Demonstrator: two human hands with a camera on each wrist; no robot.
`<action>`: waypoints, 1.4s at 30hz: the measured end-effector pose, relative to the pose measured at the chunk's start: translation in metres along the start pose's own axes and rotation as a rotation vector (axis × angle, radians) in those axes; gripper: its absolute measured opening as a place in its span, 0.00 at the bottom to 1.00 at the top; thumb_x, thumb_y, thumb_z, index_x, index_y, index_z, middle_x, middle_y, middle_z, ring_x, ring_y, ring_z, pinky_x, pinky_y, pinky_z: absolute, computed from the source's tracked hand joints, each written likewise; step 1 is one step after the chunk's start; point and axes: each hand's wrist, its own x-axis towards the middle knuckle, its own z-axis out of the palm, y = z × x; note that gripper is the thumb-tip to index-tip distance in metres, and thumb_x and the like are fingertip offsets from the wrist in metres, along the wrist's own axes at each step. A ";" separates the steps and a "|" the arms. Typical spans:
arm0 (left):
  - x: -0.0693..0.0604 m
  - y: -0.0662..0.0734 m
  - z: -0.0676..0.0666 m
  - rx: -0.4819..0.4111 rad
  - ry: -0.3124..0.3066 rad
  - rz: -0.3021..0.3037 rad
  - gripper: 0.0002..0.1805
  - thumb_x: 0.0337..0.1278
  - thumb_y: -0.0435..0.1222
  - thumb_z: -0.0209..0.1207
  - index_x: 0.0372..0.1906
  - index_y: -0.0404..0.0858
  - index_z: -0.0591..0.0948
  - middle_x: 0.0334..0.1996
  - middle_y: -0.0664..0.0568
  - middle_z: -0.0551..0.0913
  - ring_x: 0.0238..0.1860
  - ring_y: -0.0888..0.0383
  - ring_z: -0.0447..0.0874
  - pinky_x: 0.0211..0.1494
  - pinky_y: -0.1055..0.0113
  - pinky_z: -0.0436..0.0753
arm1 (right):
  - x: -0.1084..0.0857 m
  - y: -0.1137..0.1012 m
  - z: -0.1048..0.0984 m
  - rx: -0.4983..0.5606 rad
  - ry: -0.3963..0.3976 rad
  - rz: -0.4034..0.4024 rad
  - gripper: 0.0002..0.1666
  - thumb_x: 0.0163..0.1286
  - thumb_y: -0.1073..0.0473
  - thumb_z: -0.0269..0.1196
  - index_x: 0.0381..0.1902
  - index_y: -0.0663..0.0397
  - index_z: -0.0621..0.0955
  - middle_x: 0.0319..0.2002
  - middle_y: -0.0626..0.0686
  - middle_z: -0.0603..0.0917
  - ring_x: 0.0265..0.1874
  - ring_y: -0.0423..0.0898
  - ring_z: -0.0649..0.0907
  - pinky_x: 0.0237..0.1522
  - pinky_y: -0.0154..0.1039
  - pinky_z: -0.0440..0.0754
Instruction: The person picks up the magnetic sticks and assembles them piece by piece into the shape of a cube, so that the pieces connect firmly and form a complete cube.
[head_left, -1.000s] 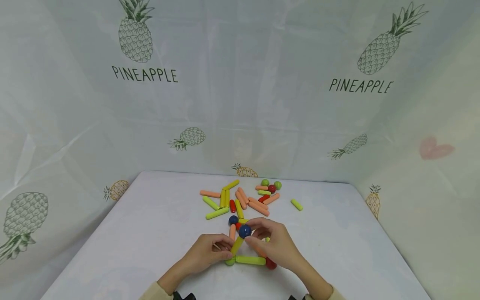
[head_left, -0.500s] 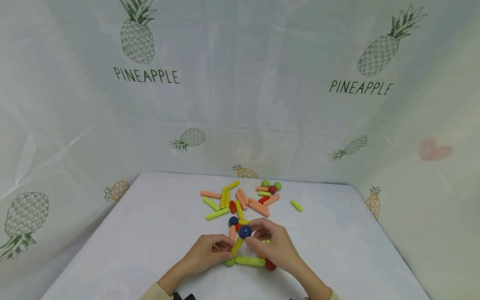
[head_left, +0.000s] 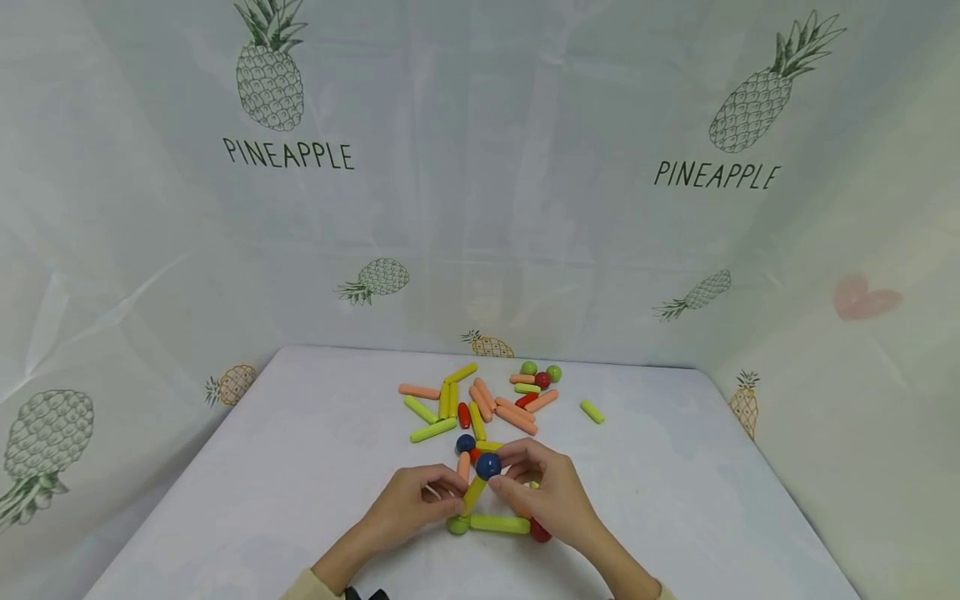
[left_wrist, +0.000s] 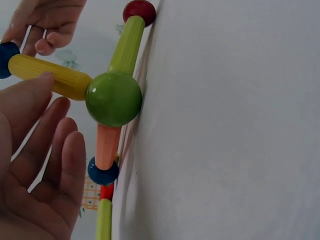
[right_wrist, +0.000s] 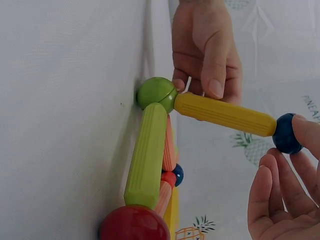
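A yellow rod (head_left: 473,495) stands up from a green ball (left_wrist: 114,99) on the table, with a dark blue ball (head_left: 488,465) at its top end. My left hand (head_left: 416,504) pinches the yellow rod near its lower part, thumb on the near side. With thumb and fingertips, my right hand (head_left: 551,487) grips the blue ball. From the green ball a light green rod (head_left: 501,524) runs along the table to a red ball (right_wrist: 134,225). An orange rod (left_wrist: 107,145) leads from the green ball to another blue ball (left_wrist: 103,171), lying farther back.
Behind the hands lie loose yellow rods (head_left: 453,400), orange rods (head_left: 516,417) and a red rod (head_left: 463,416). Two green balls and a dark red ball (head_left: 542,380) sit near the back edge. One short green rod (head_left: 592,412) lies apart at right. A pineapple-printed cloth (head_left: 480,208) hangs behind the table.
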 end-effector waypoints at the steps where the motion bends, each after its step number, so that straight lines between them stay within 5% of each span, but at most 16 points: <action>1: 0.000 0.001 -0.001 0.003 0.007 0.005 0.10 0.56 0.51 0.66 0.44 0.58 0.84 0.38 0.64 0.85 0.38 0.60 0.82 0.41 0.66 0.81 | 0.000 0.000 0.000 0.006 0.000 -0.002 0.20 0.58 0.45 0.72 0.47 0.36 0.82 0.40 0.42 0.85 0.36 0.45 0.84 0.43 0.43 0.83; 11: 0.005 0.022 -0.016 0.043 0.112 0.111 0.14 0.59 0.47 0.65 0.49 0.53 0.83 0.42 0.66 0.84 0.40 0.63 0.82 0.42 0.67 0.82 | 0.000 0.000 -0.001 -0.008 0.010 -0.024 0.18 0.57 0.45 0.73 0.46 0.35 0.83 0.40 0.40 0.85 0.35 0.45 0.83 0.43 0.42 0.83; 22: 0.013 0.048 -0.014 0.029 0.108 0.224 0.16 0.59 0.49 0.64 0.52 0.53 0.82 0.45 0.65 0.84 0.39 0.62 0.82 0.41 0.64 0.83 | 0.002 -0.002 0.001 -0.017 0.025 -0.033 0.18 0.58 0.48 0.73 0.47 0.38 0.83 0.40 0.42 0.85 0.35 0.46 0.83 0.42 0.40 0.83; 33: 0.016 0.051 -0.014 0.014 0.102 0.183 0.18 0.56 0.51 0.65 0.52 0.57 0.82 0.43 0.68 0.84 0.40 0.62 0.81 0.43 0.64 0.82 | -0.003 -0.040 -0.001 -0.016 0.015 -0.016 0.17 0.60 0.59 0.72 0.47 0.51 0.83 0.39 0.48 0.86 0.36 0.51 0.83 0.43 0.41 0.82; 38: 0.017 0.051 -0.015 0.032 0.105 0.192 0.16 0.56 0.52 0.65 0.50 0.61 0.81 0.42 0.69 0.84 0.41 0.63 0.81 0.43 0.64 0.82 | 0.004 -0.011 -0.002 -0.047 -0.011 -0.059 0.19 0.60 0.49 0.72 0.49 0.38 0.84 0.38 0.42 0.86 0.34 0.46 0.83 0.41 0.41 0.83; 42: 0.016 0.050 -0.016 0.045 0.105 0.200 0.17 0.55 0.52 0.65 0.50 0.60 0.81 0.43 0.69 0.83 0.41 0.64 0.81 0.42 0.64 0.82 | 0.007 0.002 -0.012 -0.114 -0.025 -0.119 0.20 0.62 0.49 0.70 0.53 0.39 0.82 0.39 0.42 0.86 0.34 0.42 0.84 0.40 0.39 0.83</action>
